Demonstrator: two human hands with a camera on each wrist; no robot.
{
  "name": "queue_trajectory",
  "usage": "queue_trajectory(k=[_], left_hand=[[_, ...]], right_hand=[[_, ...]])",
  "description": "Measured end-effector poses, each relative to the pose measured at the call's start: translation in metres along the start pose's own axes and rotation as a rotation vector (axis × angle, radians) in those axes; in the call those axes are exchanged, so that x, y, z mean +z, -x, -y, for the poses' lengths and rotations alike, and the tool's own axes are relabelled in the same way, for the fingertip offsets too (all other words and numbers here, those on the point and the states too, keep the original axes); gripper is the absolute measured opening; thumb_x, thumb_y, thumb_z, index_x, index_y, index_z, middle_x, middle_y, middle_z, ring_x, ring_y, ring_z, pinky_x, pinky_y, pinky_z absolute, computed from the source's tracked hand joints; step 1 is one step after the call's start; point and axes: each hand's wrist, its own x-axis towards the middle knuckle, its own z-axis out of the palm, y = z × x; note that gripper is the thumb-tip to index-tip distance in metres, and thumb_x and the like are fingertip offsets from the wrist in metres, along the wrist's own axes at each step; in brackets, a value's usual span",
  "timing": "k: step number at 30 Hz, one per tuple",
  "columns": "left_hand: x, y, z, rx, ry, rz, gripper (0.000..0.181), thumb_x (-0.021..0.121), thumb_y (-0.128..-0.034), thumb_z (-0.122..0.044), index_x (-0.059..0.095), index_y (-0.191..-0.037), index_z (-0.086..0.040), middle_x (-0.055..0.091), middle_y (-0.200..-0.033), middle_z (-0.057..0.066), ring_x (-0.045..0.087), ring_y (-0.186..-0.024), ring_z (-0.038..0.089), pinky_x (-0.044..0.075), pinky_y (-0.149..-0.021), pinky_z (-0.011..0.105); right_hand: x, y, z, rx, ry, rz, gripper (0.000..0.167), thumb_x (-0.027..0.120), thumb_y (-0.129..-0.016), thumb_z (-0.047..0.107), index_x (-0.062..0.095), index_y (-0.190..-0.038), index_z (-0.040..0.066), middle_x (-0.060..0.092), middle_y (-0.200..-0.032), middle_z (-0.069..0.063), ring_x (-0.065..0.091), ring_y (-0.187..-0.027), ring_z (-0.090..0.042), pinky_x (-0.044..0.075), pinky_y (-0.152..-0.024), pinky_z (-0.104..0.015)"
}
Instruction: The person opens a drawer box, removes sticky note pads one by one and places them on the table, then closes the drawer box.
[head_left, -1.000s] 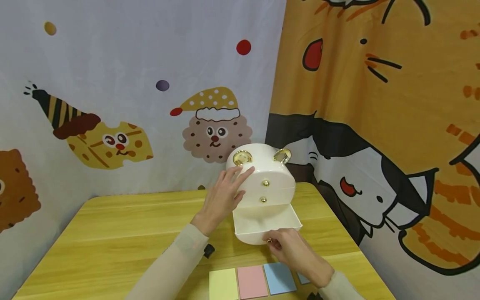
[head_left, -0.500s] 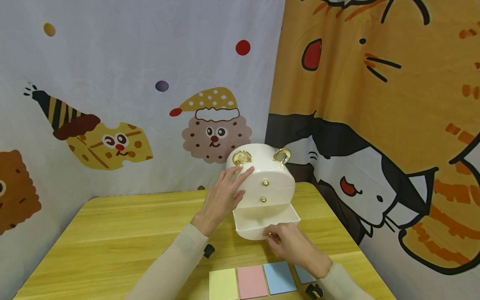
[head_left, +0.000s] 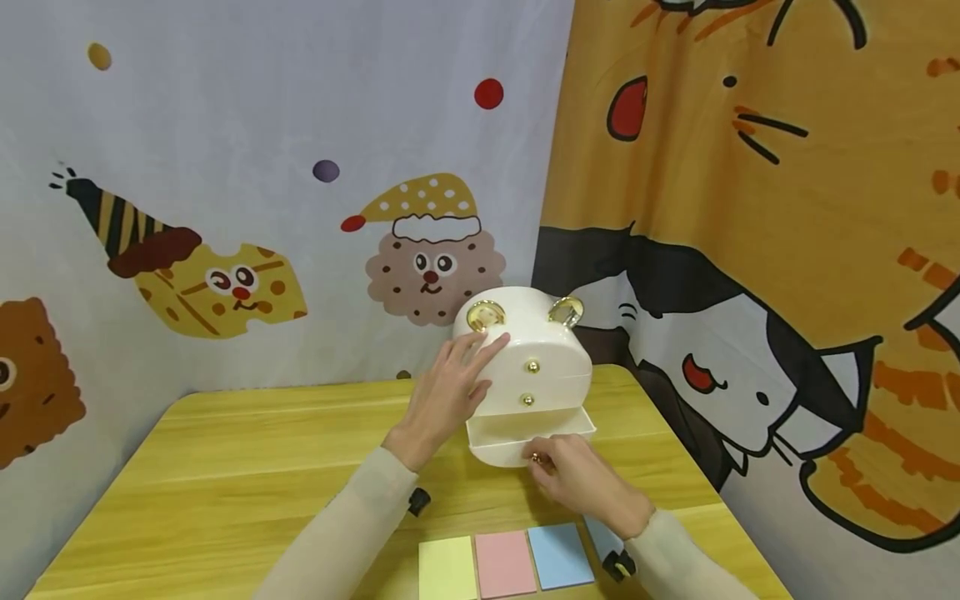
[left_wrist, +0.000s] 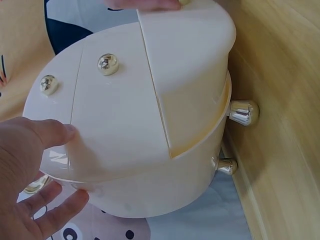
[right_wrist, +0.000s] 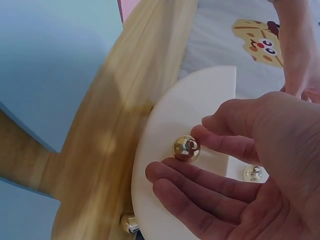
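A white mini drawer cabinet point(head_left: 558, 354) with gold ears stands towards the back of the table. Its bottom drawer point(head_left: 498, 455) is pulled part way out and nothing shows inside. My right hand point(head_left: 581, 477) holds that drawer's round gold knob point(right_wrist: 186, 148), fingers on either side of it. My left hand point(head_left: 442, 396) rests against the cabinet's upper left side, fingers spread. In the left wrist view its thumb point(left_wrist: 56, 132) lies on the front near a drawer seam. The upper two drawers are closed, each with a gold knob point(left_wrist: 108, 64).
Flat square paper pads lie in a row at the table's near side: yellow point(head_left: 447, 569), pink point(head_left: 506, 564), blue point(head_left: 560, 556), and another blue pad point(head_left: 602, 537) partly under my right wrist. Cartoon-printed curtains point(head_left: 247, 125) hang behind and on the right of the wooden table point(head_left: 247, 467).
The bottom drawer has slid further into the cabinet, my right hand moving away from me with its knob. My left hand has stayed on the cabinet.
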Motion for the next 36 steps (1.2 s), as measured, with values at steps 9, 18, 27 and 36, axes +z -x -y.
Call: queue_trajectory(k=[9, 18, 27, 36], left_hand=[[0.002, 0.002, -0.001, -0.016, 0.001, 0.022, 0.088, 0.091, -0.1041, -0.017, 0.048, -0.179, -0.034, 0.061, -0.169, 0.013, 0.069, -0.13, 0.035, 0.066, -0.065, 0.035], [0.002, 0.003, -0.001, -0.009, -0.009, 0.014, 0.088, 0.091, -0.1041, -0.017, 0.048, -0.179, -0.035, 0.061, -0.169, 0.012, 0.069, -0.128, 0.035, 0.065, -0.064, 0.034], [0.0, 0.001, 0.0, -0.012, -0.007, 0.006, 0.086, 0.092, -0.1035, -0.016, 0.051, -0.178, -0.034, 0.062, -0.168, 0.013, 0.07, -0.126, 0.035, 0.064, -0.061, 0.034], [0.0, 0.0, -0.001, -0.013, -0.007, 0.01, 0.086, 0.091, -0.104, -0.016, 0.051, -0.178, -0.034, 0.061, -0.168, 0.012, 0.069, -0.125, 0.034, 0.064, -0.061, 0.033]], right_hand=[[0.002, -0.011, -0.005, -0.005, 0.013, 0.001, 0.01, 0.081, -0.104, 0.003, 0.087, -0.11, 0.008, 0.071, -0.081, 0.008, 0.049, -0.066, 0.004, 0.046, -0.06, -0.017], [0.007, -0.022, -0.011, -0.022, 0.03, -0.031, 0.009, 0.082, -0.103, 0.003, 0.087, -0.111, 0.005, 0.073, -0.082, 0.005, 0.049, -0.066, 0.003, 0.045, -0.059, -0.017], [0.01, -0.033, -0.016, -0.012, 0.065, -0.044, 0.01, 0.082, -0.103, 0.003, 0.087, -0.111, 0.006, 0.079, -0.091, 0.003, 0.058, -0.075, -0.004, 0.053, -0.069, -0.021], [0.013, -0.039, -0.02, 0.023, 0.06, -0.049, 0.012, 0.082, -0.102, 0.003, 0.087, -0.112, 0.006, 0.081, -0.097, 0.001, 0.064, -0.082, -0.007, 0.057, -0.074, -0.023]])
